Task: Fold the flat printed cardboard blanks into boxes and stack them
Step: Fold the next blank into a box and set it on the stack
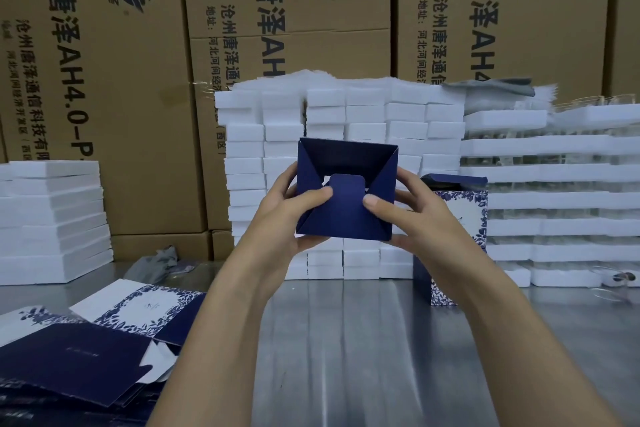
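Observation:
A dark blue box [346,218] is held up in front of me, its bottom end facing the camera with the flaps partly folded in. My left hand [287,218] grips its left side, thumb pressing on the tongue flap. My right hand [412,215] grips the right side, thumb on the same flap. A pile of flat blue-and-white floral blanks [86,350] lies at the lower left of the metal table [346,340]. A finished floral box [460,236] stands upright behind my right wrist.
White foam blocks are stacked behind the box [346,114], at the left [52,218] and in trays at the right [554,184]. Large brown shipping cartons [104,80] form a wall at the back. A crumpled grey rag [156,263] lies on the table.

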A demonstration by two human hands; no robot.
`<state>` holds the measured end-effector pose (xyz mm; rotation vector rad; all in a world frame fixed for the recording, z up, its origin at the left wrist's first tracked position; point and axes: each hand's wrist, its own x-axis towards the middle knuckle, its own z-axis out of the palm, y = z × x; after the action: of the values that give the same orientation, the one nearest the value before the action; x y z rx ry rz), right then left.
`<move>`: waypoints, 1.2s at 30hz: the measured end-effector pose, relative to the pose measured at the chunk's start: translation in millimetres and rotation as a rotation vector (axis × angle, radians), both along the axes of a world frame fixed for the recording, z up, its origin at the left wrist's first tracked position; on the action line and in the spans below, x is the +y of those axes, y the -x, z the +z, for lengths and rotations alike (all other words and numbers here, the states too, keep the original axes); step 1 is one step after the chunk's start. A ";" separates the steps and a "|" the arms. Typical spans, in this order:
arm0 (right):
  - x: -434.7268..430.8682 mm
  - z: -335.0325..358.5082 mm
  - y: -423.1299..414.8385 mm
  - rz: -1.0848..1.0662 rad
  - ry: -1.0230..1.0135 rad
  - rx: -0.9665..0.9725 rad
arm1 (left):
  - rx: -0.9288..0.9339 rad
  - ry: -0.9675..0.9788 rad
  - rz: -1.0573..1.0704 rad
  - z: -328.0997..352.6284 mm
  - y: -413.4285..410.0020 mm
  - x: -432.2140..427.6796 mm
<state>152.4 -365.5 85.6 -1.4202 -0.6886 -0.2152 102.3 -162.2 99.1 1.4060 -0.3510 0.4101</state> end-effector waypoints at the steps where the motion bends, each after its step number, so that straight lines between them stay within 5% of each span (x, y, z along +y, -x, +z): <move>1: 0.1 0.0 0.6 -0.001 0.001 0.007 | 0.003 -0.005 0.017 -0.5 0.9 -0.4; 12: 30.7 -1.9 5.8 -0.301 -0.096 -0.006 | -0.080 0.041 0.316 -4.5 -5.5 -26.9; 18: 28.4 -0.1 8.5 -0.283 -0.068 -0.018 | -0.056 0.007 0.328 -3.5 -6.1 -24.0; 26: 7.5 5.5 7.0 0.004 0.044 -0.034 | 0.016 -0.042 0.054 1.6 -6.8 1.5; 36: 14.0 2.5 7.4 -0.141 -0.069 -0.126 | -0.003 0.068 0.184 4.3 -2.2 -1.2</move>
<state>145.0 -351.4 88.2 -1.3986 -0.6780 -0.4377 104.5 -163.4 103.4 1.3764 -0.2082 0.5698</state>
